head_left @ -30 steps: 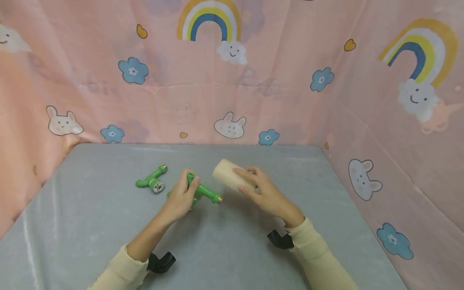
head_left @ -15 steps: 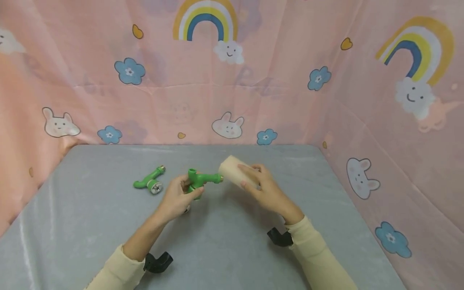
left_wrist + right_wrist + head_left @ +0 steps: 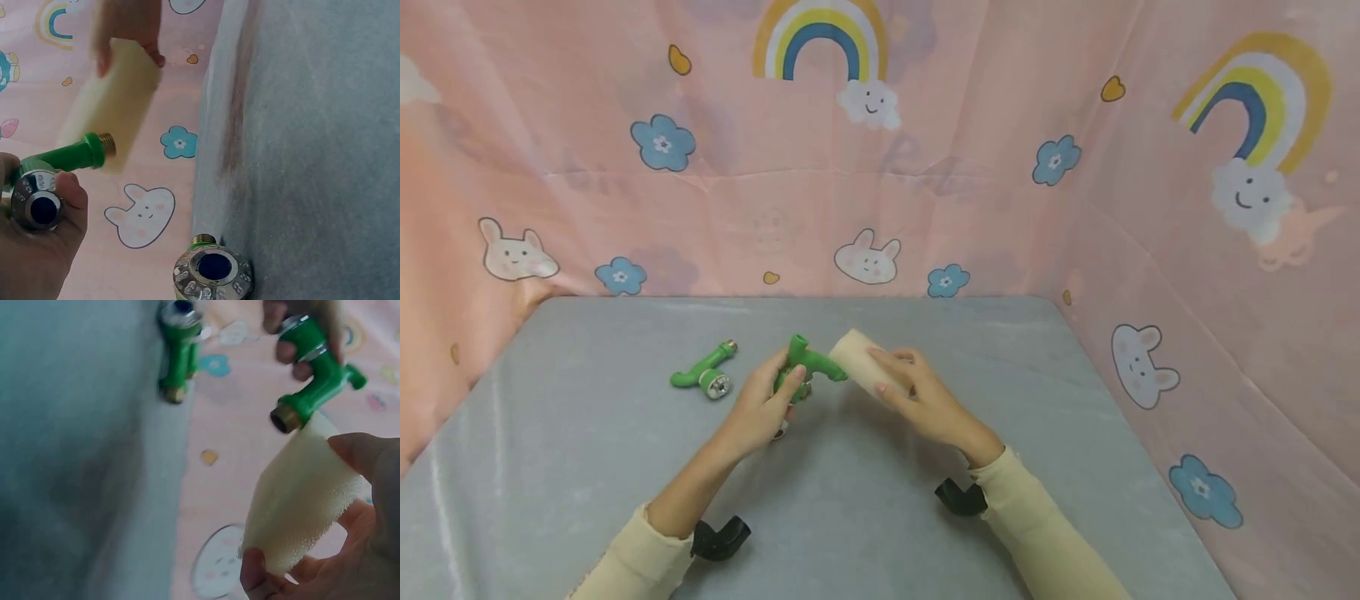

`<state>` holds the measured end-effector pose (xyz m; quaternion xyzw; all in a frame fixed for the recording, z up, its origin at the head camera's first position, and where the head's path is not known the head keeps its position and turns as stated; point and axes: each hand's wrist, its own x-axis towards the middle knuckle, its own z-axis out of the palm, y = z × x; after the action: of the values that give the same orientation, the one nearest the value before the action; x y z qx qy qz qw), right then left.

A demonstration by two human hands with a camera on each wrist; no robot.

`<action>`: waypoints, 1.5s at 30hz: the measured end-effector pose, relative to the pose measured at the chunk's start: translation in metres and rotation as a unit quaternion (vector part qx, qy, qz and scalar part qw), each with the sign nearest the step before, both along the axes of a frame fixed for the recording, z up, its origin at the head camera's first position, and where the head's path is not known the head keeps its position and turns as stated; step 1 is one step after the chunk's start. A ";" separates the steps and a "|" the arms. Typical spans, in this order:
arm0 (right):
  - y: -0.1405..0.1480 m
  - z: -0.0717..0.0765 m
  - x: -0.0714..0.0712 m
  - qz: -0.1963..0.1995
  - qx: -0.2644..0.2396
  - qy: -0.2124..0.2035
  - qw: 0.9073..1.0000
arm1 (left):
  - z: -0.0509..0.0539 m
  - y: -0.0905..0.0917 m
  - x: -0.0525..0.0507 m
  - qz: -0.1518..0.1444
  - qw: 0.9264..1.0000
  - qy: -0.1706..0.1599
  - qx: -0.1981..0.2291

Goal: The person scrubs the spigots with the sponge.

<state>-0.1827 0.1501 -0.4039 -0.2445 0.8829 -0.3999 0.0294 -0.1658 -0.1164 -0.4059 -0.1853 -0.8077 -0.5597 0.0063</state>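
My left hand (image 3: 758, 408) grips a green tap (image 3: 820, 363) with a brass threaded end (image 3: 107, 145) and a chrome round knob (image 3: 37, 203), above the table. My right hand (image 3: 934, 407) holds a cream-coloured sponge (image 3: 867, 363) between thumb and fingers. In the head view one end of the sponge meets the tap's right-hand tip. Seen from the right wrist, the sponge's upper corner lies against the tap close to its threaded end. Part of the tap is hidden behind the left fingers.
A second green tap (image 3: 703, 371) with a chrome knob lies on the grey cloth-covered table (image 3: 587, 467), left of my left hand. Behind and to the right hangs a pink printed curtain (image 3: 970, 167). Black curved pieces (image 3: 721, 540) sit at both wrists.
My left hand has turned the tap over, so a different end faces the sponge. After shifting slightly right and up, the sponge has come back left against the tap.
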 end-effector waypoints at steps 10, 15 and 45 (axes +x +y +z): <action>0.017 0.006 -0.008 -0.035 -0.033 0.012 0.999 | 0.000 0.000 0.000 -0.060 0.998 -0.005 -0.030; 0.010 0.014 -0.001 0.016 -0.050 0.014 0.999 | 0.000 0.001 -0.001 -0.076 0.996 0.017 -0.032; 0.006 0.007 0.003 -0.004 0.053 0.026 0.998 | -0.009 0.009 -0.001 -0.010 0.997 0.069 -0.012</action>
<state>-0.1794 0.1564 -0.3973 -0.2489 0.9044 -0.3462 0.0179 -0.1664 -0.1074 -0.4151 -0.2321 -0.8099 -0.5359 0.0545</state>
